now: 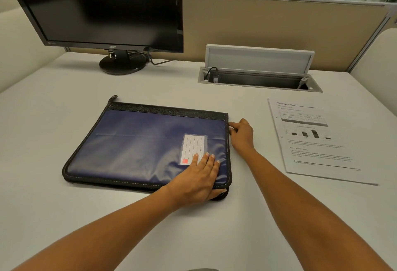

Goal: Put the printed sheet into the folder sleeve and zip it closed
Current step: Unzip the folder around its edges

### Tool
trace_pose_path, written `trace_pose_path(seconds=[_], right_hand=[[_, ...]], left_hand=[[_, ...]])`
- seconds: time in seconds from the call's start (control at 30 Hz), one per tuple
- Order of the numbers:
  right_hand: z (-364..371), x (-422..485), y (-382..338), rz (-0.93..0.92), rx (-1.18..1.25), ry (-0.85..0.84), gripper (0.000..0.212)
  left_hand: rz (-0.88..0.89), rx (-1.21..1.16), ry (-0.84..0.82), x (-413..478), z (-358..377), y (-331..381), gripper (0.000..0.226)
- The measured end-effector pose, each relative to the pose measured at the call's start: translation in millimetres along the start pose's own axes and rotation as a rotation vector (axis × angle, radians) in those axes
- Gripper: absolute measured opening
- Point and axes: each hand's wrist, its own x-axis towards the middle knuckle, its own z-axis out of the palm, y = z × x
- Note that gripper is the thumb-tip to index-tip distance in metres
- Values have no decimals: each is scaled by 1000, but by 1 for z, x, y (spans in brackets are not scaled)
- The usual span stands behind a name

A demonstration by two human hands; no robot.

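Nearest, the left hand [199,178] lies flat on the near right corner of the blue zip folder [133,146], fingers straight and slightly spread, tips on its label pocket [193,146], thumb along the front edge. The folder rests flat on the pale surface [150,238] and looks closed. Just beyond, the right hand [242,135] sits at the folder's right edge near the far corner, fingers curled together against the zip track; whether they pinch a zip pull I cannot tell. The printed sheet [318,141] lies loose on the surface well to the right, apart from the folder, so nothing is loaded yet. Farther back are an open cable box [257,77] and a dark monitor [103,6]. Risks from here: if the left hand eases off, tugging the zip could drag the folder instead of opening it; a half-opened zip could crease or catch the sheet's edge.
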Motion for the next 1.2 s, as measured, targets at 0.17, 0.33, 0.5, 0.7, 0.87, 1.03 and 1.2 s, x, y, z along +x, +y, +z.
trace_pose_path(seconds=[0.17, 0.33, 0.5, 0.7, 0.87, 1.03, 1.2], right_hand=[[-2, 1, 2, 12, 54, -12, 26], [-3, -4, 6, -16, 24, -24, 26], [-5, -7, 7, -20, 25, -25, 25], [0, -10, 5, 2, 45, 42, 24], [-2, -12, 6, 6, 66, 93, 20], [-4, -13, 7, 12, 82, 88, 19], [-6, -13, 8, 25, 123, 79, 18]], left_hand=[[-2, 3, 7, 3, 3, -1, 75], [1, -15, -2, 2, 0, 0, 74], [3, -27, -1, 0, 0, 0, 73], [13, -43, 39, -1, -2, -1, 77], [-15, -57, 197, 0, -11, -1, 82], [-179, -92, 399, 20, -36, 7, 57], [-374, -102, 338, 57, -48, -5, 39]])
